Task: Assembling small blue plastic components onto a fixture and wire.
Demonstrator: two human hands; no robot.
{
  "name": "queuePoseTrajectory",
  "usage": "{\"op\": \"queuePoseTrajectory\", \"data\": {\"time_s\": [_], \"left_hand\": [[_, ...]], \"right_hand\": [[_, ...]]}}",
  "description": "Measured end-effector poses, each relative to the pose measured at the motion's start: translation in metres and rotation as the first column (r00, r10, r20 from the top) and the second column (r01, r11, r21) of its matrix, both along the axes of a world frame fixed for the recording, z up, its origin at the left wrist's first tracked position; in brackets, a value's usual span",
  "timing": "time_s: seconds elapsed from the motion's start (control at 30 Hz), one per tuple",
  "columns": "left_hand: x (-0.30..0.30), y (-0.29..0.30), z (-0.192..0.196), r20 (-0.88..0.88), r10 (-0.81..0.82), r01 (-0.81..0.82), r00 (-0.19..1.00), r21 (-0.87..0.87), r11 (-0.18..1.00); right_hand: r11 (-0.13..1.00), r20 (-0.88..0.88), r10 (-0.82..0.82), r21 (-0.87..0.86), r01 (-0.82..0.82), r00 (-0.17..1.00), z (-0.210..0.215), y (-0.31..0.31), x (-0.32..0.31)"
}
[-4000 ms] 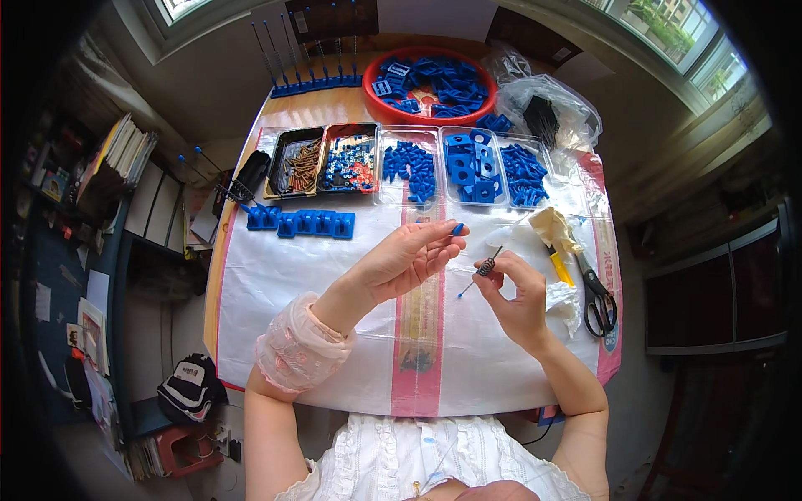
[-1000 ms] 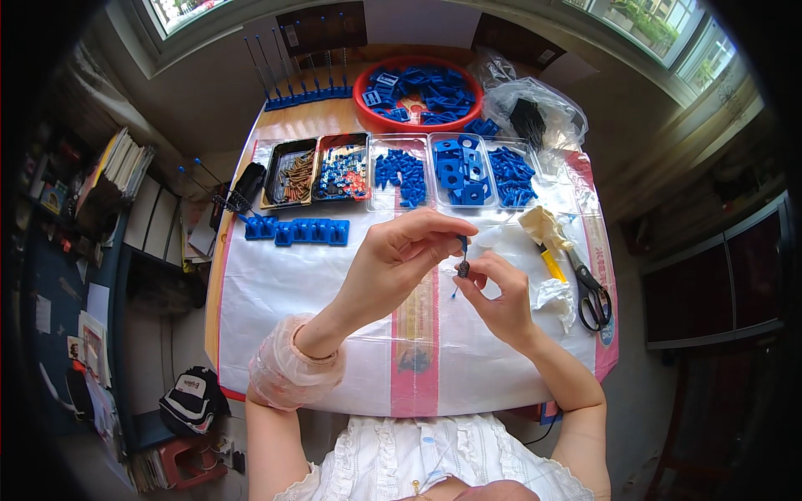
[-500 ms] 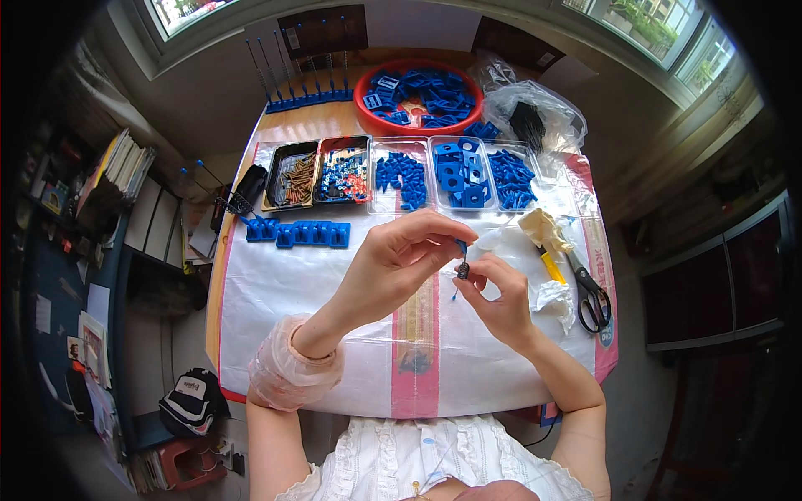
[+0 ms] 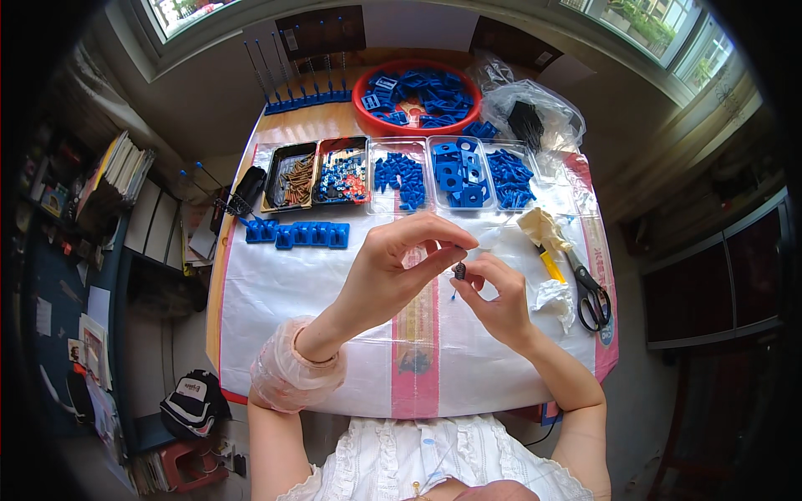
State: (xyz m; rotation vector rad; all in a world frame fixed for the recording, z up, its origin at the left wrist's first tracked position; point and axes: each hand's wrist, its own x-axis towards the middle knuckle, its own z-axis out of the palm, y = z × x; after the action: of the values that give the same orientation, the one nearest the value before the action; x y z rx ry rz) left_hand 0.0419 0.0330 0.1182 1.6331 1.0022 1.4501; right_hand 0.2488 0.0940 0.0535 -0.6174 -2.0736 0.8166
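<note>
Left hand (image 4: 399,265) is held above the white sheet (image 4: 284,292), fingertips pinched onto a small dark screw-like piece (image 4: 459,270). Right hand (image 4: 499,299) is curled, gripping the same piece from below. Piece judged light, rigid, easily dropped; best pinched at its ends.

A small dark screw-like part (image 4: 459,270) is pinched upright between fingertips above the white table cover

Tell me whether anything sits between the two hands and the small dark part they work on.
Nothing visible does: the left hand and right hand both pinch the small dark part directly, above the white sheet.
</note>
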Motion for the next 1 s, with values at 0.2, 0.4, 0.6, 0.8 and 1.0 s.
{"op": "queuePoseTrajectory", "data": {"time_s": [0.2, 0.4, 0.6, 0.8, 1.0], "left_hand": [[0.0023, -0.0030, 0.0044, 0.040, -0.026, 0.027, 0.999, -0.036, 0.999], [0.0020, -0.0010, 0.0014, 0.153, -0.065, 0.075, 0.986, -0.056, 0.996], [0.0013, 0.0008, -0.0003, 0.115, -0.054, 0.059, 0.992, -0.038, 0.998], [-0.0004, 0.0008, -0.0023, -0.050, 0.008, -0.005, 0.999, 0.064, 0.998], [0.0020, 0.0045, -0.0038, -0.161, 0.072, -0.048, 0.984, 0.148, 0.988]], "right_hand": [[1.000, 0.008, -0.001, 0.005, 0.001, 1.000, 0.0014, -0.0001, 0.0008], [1.000, 0.006, -0.004, -0.005, 0.004, 1.000, 0.0005, 0.0005, 0.0004], [1.000, -0.001, -0.010, 0.001, 0.010, 1.000, -0.0005, 0.0005, 0.0009], [1.000, -0.009, -0.006, 0.003, 0.006, 1.000, -0.0003, 0.0011, -0.0002], [1.000, -0.004, -0.015, 0.012, 0.015, 1.000, -0.0009, 0.0017, 0.0013]]}}
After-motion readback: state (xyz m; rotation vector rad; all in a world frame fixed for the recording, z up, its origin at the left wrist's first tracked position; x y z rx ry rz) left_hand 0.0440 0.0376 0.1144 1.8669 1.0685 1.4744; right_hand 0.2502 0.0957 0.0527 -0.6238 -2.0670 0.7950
